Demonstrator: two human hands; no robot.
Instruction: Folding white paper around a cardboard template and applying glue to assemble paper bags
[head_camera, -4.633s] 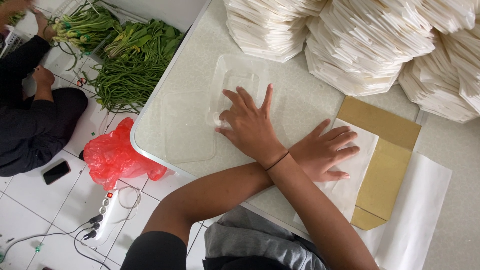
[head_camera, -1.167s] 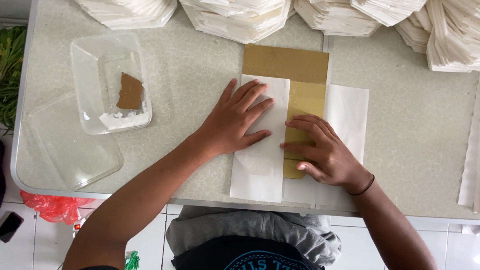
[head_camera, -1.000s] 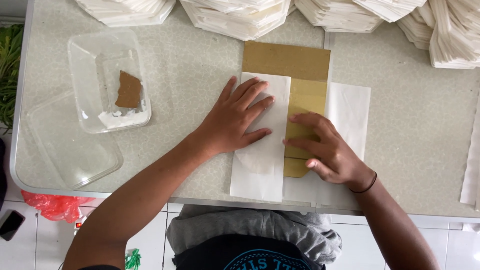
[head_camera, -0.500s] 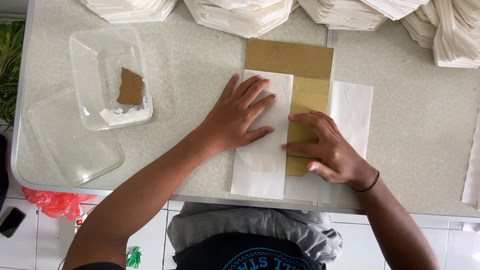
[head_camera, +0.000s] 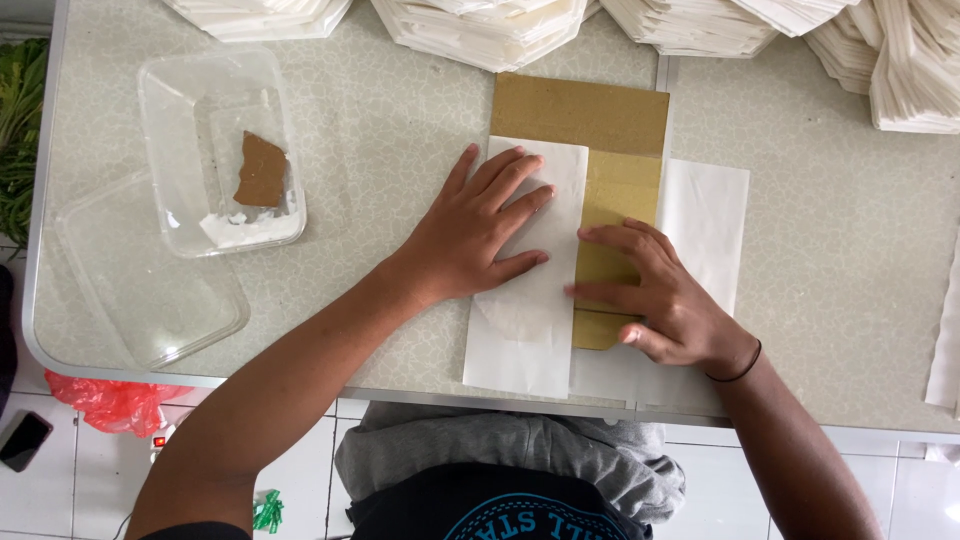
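A white paper sheet (head_camera: 525, 330) lies on the table with its left side folded over a brown cardboard template (head_camera: 585, 110). My left hand (head_camera: 480, 230) presses flat on the folded white flap, fingers spread. Resting on the narrow brown strip (head_camera: 620, 195) beside that flap is my right hand (head_camera: 655, 300), with its fingertips at the fold's edge. The sheet's right part (head_camera: 710, 215) lies flat beyond the strip. Neither hand grips anything.
A clear plastic tub (head_camera: 215, 145) with a brown scrap and white paste stands at the left, its lid (head_camera: 140, 290) beside it. Stacks of folded white paper bags (head_camera: 480, 25) line the far edge. A red bag (head_camera: 115, 400) and a phone (head_camera: 22, 440) lie on the floor.
At first my left hand was crossed over the right and lay on the clear tub. Over the last second both hands stay pressed on the fold; my right fingers shift slightly along the strip.
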